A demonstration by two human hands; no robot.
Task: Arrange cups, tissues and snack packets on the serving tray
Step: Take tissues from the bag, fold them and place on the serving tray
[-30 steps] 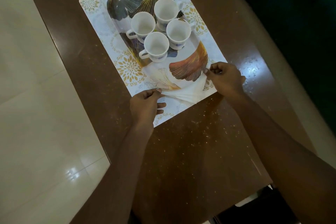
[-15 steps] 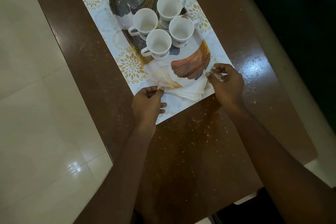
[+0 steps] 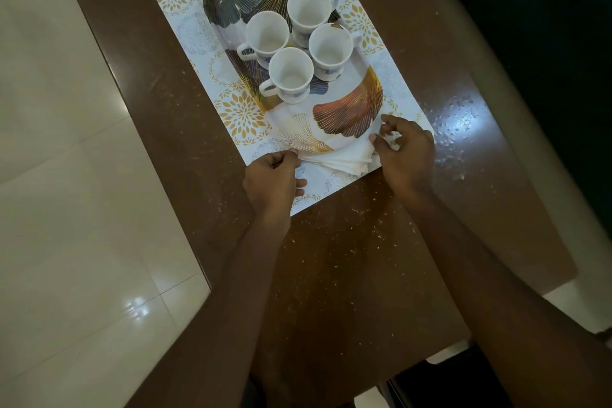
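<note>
Head view, poster one: those tissues [image 3: 337, 161] lie fanned between the two hands, at the tray [image 3: 291, 113] end nearest the wrists, hanging over its rim. Safe grip?

Poster two: looks fine. Left hand [image 3: 271, 180] pinches the stack's left corner, right hand [image 3: 409, 152] pinches the right one. Probably feather-light, soft and floppy, so the layers could slide apart. Corners held level seem best. Cups [image 3: 291, 74] sit beyond the fingertips, not touching.
</note>
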